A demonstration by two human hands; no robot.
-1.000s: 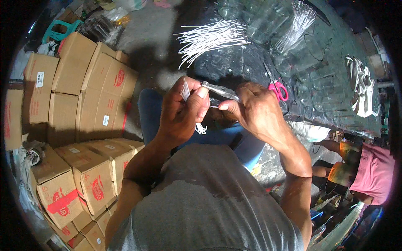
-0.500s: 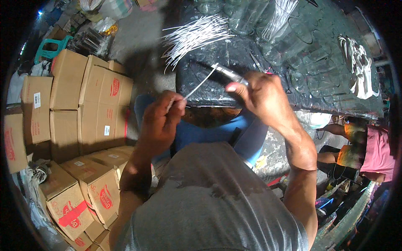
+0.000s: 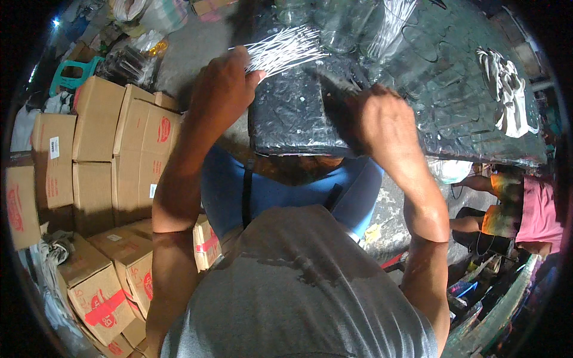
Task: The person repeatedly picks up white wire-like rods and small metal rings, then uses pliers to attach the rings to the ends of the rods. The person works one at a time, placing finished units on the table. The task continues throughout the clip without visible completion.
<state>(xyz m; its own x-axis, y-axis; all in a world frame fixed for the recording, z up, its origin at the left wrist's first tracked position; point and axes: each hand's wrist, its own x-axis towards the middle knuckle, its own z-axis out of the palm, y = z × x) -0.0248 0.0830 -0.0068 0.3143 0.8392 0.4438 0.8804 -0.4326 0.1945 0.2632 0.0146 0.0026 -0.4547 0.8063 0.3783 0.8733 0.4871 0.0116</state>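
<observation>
A pile of thin white strands, which look like candle wicks (image 3: 288, 51), lies at the near left edge of the dark plastic-covered table (image 3: 286, 113). My left hand (image 3: 222, 83) is at the left end of this pile, thumb and fingers curled around the strand ends and covering them. Over the table to the right, my right hand (image 3: 385, 116) is closed, knuckles up. The pliers it grips are mostly hidden under the hand and in its shadow.
Clear glass jars (image 3: 343, 27) stand at the back of the table beside a second white bundle (image 3: 391, 27). White gloves (image 3: 504, 92) lie at its right. Cardboard boxes (image 3: 95, 119) are stacked at my left. Another person in pink (image 3: 540, 209) is at the right.
My left hand has moved forward and left from my lap to the pile. The single wick stretched between my hands is no longer visible there. My right hand has shifted slightly, its pliers now darkened.
</observation>
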